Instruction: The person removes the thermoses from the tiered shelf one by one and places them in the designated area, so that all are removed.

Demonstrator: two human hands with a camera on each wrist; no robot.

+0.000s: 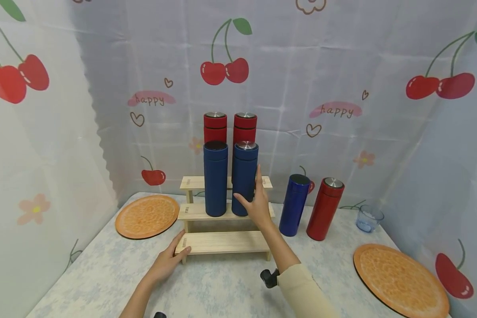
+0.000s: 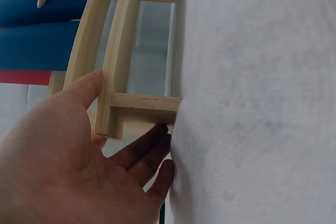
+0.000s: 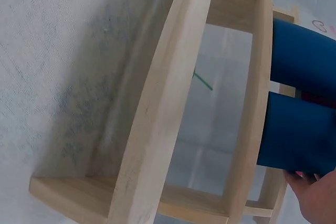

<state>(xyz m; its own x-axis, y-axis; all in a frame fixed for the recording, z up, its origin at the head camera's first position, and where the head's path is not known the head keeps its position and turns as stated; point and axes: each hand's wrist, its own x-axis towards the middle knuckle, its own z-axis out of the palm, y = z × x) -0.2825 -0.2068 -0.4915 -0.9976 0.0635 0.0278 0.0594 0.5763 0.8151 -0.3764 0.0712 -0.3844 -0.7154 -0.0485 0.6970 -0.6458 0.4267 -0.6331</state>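
Observation:
A three-tier wooden stand (image 1: 222, 244) rises in steps near the back of the table. My left hand (image 1: 168, 264) holds the left end of its lowest tier. In the left wrist view the thumb lies at the tier's edge and the fingers bend around the end leg (image 2: 144, 101). On the middle tier, two matte blue thermos bottles stand upright. My right hand (image 1: 258, 204) grips the right blue thermos bottle (image 1: 244, 176), thumb across its front and fingers along its right side. Beside it is the left blue thermos bottle (image 1: 216, 181), dark-topped. Two red thermos bottles (image 1: 215, 127) stand behind, partly hidden.
Right of the stand, a glossy blue bottle (image 1: 294, 205) and a red bottle (image 1: 325, 210) stand on the table. A small clear glass (image 1: 369, 218) is farther right. Round orange mats lie at left (image 1: 148, 216) and right (image 1: 401, 280). A cherry-printed curtain (image 1: 278, 57) hangs behind.

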